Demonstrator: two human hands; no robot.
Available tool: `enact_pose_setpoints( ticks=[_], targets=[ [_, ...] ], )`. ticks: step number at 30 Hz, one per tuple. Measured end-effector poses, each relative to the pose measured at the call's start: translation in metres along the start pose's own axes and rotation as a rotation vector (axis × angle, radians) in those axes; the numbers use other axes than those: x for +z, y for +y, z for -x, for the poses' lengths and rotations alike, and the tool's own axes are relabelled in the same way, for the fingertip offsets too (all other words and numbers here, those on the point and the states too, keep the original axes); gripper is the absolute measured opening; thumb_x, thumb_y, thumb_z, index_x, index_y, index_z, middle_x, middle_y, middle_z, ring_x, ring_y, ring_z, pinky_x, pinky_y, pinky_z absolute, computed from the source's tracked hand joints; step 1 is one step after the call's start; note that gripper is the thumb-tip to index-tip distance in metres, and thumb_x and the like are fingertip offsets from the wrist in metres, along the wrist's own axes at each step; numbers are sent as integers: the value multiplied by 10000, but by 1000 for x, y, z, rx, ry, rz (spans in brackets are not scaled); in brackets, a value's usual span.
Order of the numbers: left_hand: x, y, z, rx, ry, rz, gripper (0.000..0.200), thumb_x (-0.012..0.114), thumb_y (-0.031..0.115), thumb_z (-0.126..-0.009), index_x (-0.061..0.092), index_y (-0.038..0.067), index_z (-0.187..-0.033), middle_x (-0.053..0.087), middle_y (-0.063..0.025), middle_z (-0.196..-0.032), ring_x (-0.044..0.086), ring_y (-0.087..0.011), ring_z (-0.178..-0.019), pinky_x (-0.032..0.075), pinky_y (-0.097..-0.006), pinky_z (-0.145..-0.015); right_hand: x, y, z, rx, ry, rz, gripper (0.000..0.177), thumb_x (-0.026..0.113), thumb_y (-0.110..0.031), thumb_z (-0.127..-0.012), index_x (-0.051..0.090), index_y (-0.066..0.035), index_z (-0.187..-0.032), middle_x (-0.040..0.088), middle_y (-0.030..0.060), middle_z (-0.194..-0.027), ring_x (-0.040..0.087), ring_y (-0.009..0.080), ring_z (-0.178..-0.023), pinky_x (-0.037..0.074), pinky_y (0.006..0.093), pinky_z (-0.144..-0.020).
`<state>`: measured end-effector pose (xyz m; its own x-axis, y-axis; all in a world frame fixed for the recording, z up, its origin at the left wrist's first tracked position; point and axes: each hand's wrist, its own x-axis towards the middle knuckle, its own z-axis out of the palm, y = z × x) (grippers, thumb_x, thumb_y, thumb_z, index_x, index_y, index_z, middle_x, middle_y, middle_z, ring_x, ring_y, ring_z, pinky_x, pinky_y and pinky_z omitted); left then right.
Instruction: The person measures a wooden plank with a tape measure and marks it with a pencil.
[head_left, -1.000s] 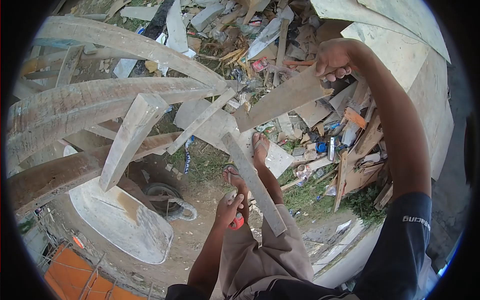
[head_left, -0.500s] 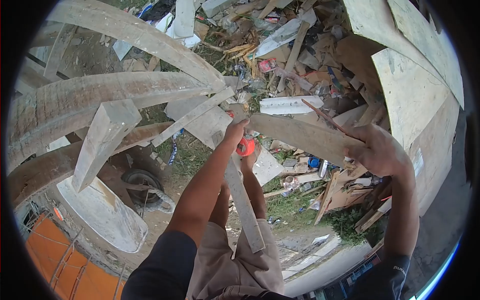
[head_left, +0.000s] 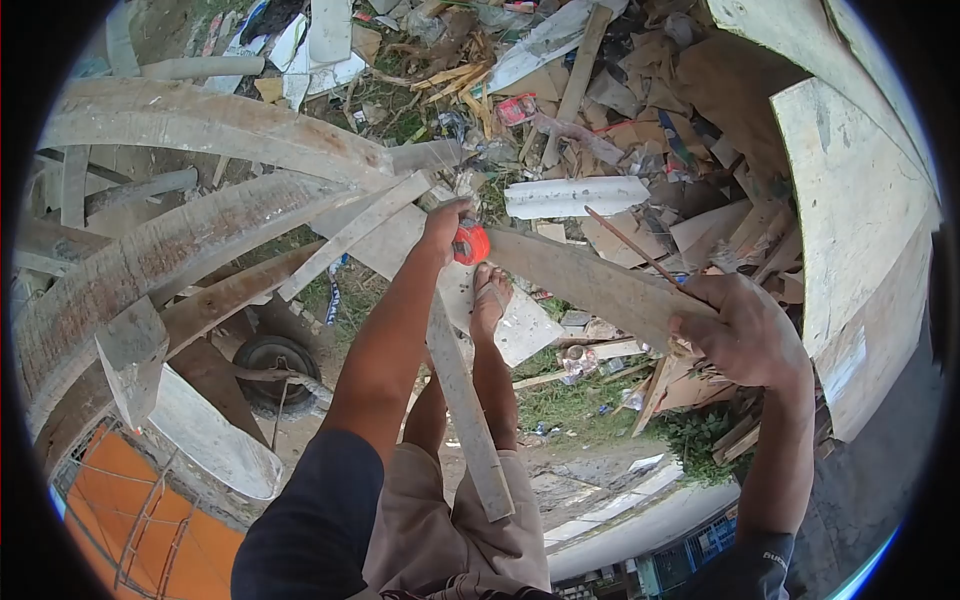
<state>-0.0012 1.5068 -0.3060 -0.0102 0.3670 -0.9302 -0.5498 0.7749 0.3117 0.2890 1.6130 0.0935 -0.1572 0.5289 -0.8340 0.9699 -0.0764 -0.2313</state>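
My left hand (head_left: 445,230) is closed on a red tape measure (head_left: 470,243), by the far end of a wooden board (head_left: 590,280). The board slants down to the right, where my right hand (head_left: 748,330) grips its near end. A thin brown stick (head_left: 630,243) juts up and left from my right hand. Below my left hand, a narrow wooden strip (head_left: 468,410) reaches down over my shorts. Another pale strip (head_left: 355,235) lies to the left of that hand.
Large curved beams (head_left: 170,240) fill the left side. Scrap wood and litter (head_left: 640,130) lie beyond the board. Pale panels (head_left: 850,210) stand at the right. A wheel (head_left: 275,370) and a whitish tray-like object (head_left: 215,440) are lower left. My bare foot (head_left: 490,295) is beneath the board.
My left hand and the red tape measure have shifted up and left in view. My right hand sits slightly lower, still on the board. The whole view has shifted too.
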Motion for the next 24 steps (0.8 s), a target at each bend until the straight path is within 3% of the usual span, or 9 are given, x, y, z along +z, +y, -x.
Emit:
enact_pose_setpoints(
  ticks=[1,3,9,13,15,18,21,22,24],
  targets=[
    [2,-2,1,-7,-3,-4,310,665,239,-924,644,70,-1183,642,-13,-851,617,-154,-741,522,-332,-702,-1,-2,-1,8,-2,-4,372,710,-277,-843,690,-5,-1097,662,234,-1038,639,393,-1013,495,444,-870],
    [4,-5,5,228,169,-314,255,681,202,-899,702,37,-1093,692,-38,-914,642,-142,-788,519,-315,-737,-5,-7,-3,16,51,-54,290,710,-197,-821,702,15,-1019,656,184,-799,661,305,-758,488,405,-714],
    [2,-21,-5,481,228,-341,228,695,149,-879,724,11,-1058,704,-48,-853,643,-125,-764,515,-285,-719,-3,-10,-19,28,-9,-26,296,721,-223,-828,711,15,-1003,662,202,-791,666,314,-775,490,408,-725],
    [3,-7,1,310,209,-432,215,684,132,-889,719,16,-1067,707,-50,-887,637,-114,-760,522,-282,-671,1,-11,-17,-29,48,62,324,720,-253,-837,709,7,-1029,670,221,-864,669,331,-838,494,410,-762],
    [0,-8,-5,209,59,-323,202,664,130,-909,716,30,-1077,709,-44,-932,629,-111,-738,526,-285,-624,-6,-26,-13,113,-42,2,322,699,-262,-831,715,-29,-1052,663,249,-1058,628,389,-1047,490,450,-889],
    [17,-11,8,259,16,-156,258,637,138,-930,677,37,-1165,698,-40,-1035,610,-113,-752,531,-290,-665,18,4,-18,-180,139,104,276,697,-250,-844,710,-29,-1009,665,221,-1052,634,385,-1017,501,462,-857],
    [50,3,51,217,-181,74,364,640,139,-924,620,18,-1267,703,-29,-1059,612,-98,-930,539,-276,-737,21,6,-25,-206,143,97,360,706,-275,-847,690,4,-1074,667,247,-1022,635,396,-994,488,451,-850],
    [54,7,58,219,-213,110,485,627,136,-930,516,9,-1384,689,-42,-1180,612,-110,-1031,535,-274,-754,25,7,-24,-206,144,95,360,706,-275,-847,690,4,-1074,667,247,-1022,635,396,-994,488,451,-850],
    [60,16,73,266,-140,124,473,617,134,-934,521,39,-1387,673,-61,-1216,605,-129,-984,526,-280,-784,31,12,-19,-48,92,70,323,672,-247,-868,685,22,-1047,681,224,-933,670,347,-874,504,420,-779]
  ],
)
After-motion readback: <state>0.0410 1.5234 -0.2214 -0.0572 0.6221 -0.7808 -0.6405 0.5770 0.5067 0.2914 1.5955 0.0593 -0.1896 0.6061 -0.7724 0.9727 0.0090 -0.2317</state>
